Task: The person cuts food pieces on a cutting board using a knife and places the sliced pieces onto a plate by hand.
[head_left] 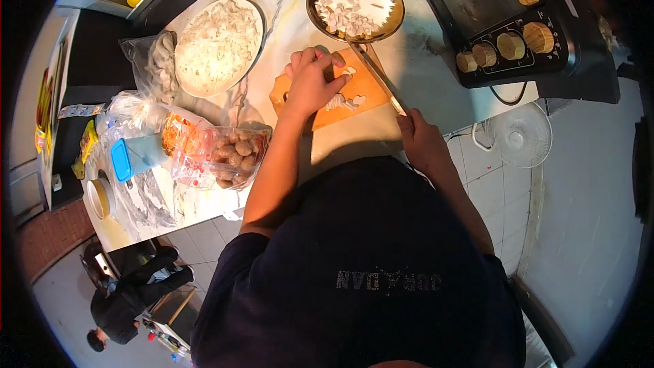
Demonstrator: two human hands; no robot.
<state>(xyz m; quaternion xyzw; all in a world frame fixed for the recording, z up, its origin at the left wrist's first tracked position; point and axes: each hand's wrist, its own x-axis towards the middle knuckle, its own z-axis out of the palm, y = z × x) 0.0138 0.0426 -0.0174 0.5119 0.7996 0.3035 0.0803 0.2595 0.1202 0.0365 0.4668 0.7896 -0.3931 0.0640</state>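
While my right hand (424,142) clenches a long, narrow metal knife (383,83) near pale, curved slices (355,101) on a flat orange board (328,118), my left hand's (312,90) hold is unclear; a skidding slice could send the blade into fingers

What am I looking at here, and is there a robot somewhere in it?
There's no robot: these are a person's two bare hands. The single picture comes from a camera worn on the head, looking forward and down, so the dark shirt below is the wearer's.

The right hand holds a knife. The left hand is over an orange board, beside pale cut pieces.

Around them on the counter are a dark-rimmed plate of chopped food, a big dish of pale shreds and a bag of brownish balls.
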